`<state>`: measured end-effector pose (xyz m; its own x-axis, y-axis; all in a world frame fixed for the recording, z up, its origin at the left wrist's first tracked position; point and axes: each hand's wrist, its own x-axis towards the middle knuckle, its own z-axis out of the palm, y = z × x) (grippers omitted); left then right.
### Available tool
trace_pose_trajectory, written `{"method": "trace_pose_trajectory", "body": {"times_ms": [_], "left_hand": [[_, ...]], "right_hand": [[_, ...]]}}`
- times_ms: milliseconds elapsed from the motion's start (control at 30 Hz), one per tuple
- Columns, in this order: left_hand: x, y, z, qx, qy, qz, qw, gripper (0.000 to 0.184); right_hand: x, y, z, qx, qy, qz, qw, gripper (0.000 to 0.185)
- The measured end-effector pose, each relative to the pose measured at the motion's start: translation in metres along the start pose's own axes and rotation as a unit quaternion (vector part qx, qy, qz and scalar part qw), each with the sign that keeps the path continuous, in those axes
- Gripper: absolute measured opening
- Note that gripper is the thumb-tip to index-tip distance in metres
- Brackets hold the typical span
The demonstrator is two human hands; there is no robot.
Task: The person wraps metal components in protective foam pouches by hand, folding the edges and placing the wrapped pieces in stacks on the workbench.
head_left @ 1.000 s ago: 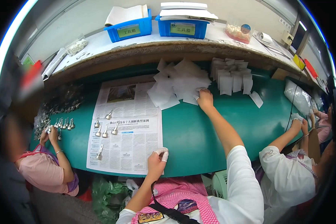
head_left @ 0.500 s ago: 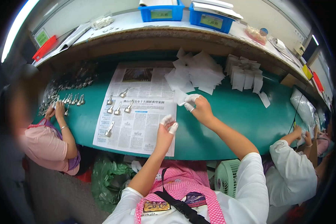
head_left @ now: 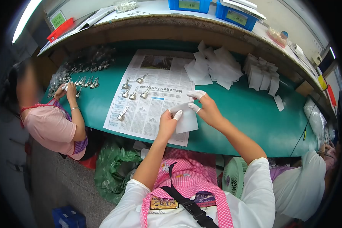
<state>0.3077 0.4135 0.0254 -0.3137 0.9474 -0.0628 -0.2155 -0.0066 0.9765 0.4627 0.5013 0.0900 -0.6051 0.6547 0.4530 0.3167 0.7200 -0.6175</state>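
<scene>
A thin white translucent sheet (head_left: pixel 187 122), perhaps a small bag, hangs over the newspaper's right edge. My left hand (head_left: pixel 168 122) pinches its upper left side between thumb and fingers. Beside the upper right corner is my right hand (head_left: pixel 210 109), its thumb tip at the sheet's edge and its forefinger held apart above. White finger covers sit on the fingertips of both hands. Left of them, several silver metal fittings (head_left: pixel 133 93), each with a round head and narrow stem, lie spread on the newspaper (head_left: pixel 148 117).
A loose heap of white sheets (head_left: pixel 220 66) and stacked white sheets (head_left: pixel 256 78) lie farther back on the green table (head_left: pixel 239 121). At left, a co-worker (head_left: pixel 57 125) handles fittings beside a metal pile (head_left: pixel 97 60). Blue bins (head_left: pixel 237 15) stand on the shelf. Another person (head_left: pixel 300 186) is at right.
The sheet has come from the right over to the newspaper, and my left hand has taken hold of it. My hands are closer together. The view has shifted.
</scene>
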Motion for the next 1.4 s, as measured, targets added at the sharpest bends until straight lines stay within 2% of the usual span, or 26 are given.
{"method": "trace_pose_trajectory", "body": {"times_ms": [67,167,200,300,333,367,400,433,533,667,767,867,967,1067,1200,1267,1300,1400], "left_hand": [[-0.005,0.005,-0.002,0.032,-0.038,-0.016,0.999,0.021],[-0.008,0.013,-0.009,0.078,-0.069,-0.026,0.994,0.022],[-0.009,0.014,-0.011,0.092,-0.075,-0.026,0.993,0.022],[-0.010,0.014,-0.015,0.240,0.033,0.095,0.966,0.024],[-0.013,0.021,-0.014,0.361,0.098,0.214,0.902,0.025],[-0.018,0.029,-0.014,0.468,0.159,0.326,0.806,0.026],[-0.021,0.038,-0.013,0.558,0.215,0.425,0.679,0.028],[-0.021,0.031,-0.014,0.528,0.213,0.435,0.697,0.031],[-0.033,0.015,-0.004,0.341,0.115,0.258,0.897,0.031],[-0.028,0.001,-0.009,0.348,0.136,0.262,0.890,0.035],[-0.025,-0.002,-0.017,0.338,0.122,0.216,0.908,0.034],[-0.025,0.001,-0.025,0.268,0.109,0.132,0.948,0.027],[-0.023,0.003,-0.042,0.286,0.139,0.107,0.942,0.019],[-0.021,0.010,-0.058,0.451,0.224,0.303,0.809,0.015],[-0.020,0.007,-0.065,0.511,0.225,0.305,0.772,0.021],[-0.020,-0.010,-0.062,0.530,0.158,0.301,0.777,0.022],[-0.021,-0.020,-0.059,0.539,0.124,0.298,0.778,0.023],[-0.021,-0.035,-0.048,0.572,0.055,0.238,0.783,0.028]], "right_hand": [[-0.001,-0.002,0.001,0.017,-0.066,0.041,0.997,0.024],[0.000,0.003,-0.002,-0.001,-0.171,0.050,0.984,0.019],[-0.002,0.002,-0.002,0.003,-0.171,0.065,0.983,0.018],[-0.005,-0.001,0.000,0.031,-0.168,0.116,0.979,0.016],[-0.006,0.001,0.004,0.053,-0.164,0.138,0.975,0.018],[-0.006,0.003,0.009,0.076,-0.160,0.161,0.971,0.021],[-0.007,0.005,0.015,0.117,-0.153,0.195,0.962,0.021],[-0.006,0.007,0.022,0.158,-0.145,0.228,0.950,0.022],[-0.004,0.003,0.035,0.246,-0.147,0.297,0.911,0.023],[-0.004,-0.005,0.053,0.359,-0.149,0.352,0.851,0.025],[-0.005,0.000,0.070,0.400,-0.153,0.360,0.829,0.025],[-0.006,0.007,0.081,0.416,-0.150,0.351,0.825,0.026],[-0.003,-0.001,0.082,0.410,-0.180,0.343,0.826,0.022],[-0.001,-0.003,0.092,0.356,-0.187,0.333,0.853,0.019],[0.015,-0.003,0.107,0.273,-0.004,0.231,0.934,0.021],[0.033,-0.009,0.107,0.238,0.072,0.145,0.958,0.021],[0.044,-0.027,0.105,0.252,0.060,0.135,0.956,0.019],[0.061,-0.048,0.133,0.179,-0.071,0.041,0.981,0.019]]}}
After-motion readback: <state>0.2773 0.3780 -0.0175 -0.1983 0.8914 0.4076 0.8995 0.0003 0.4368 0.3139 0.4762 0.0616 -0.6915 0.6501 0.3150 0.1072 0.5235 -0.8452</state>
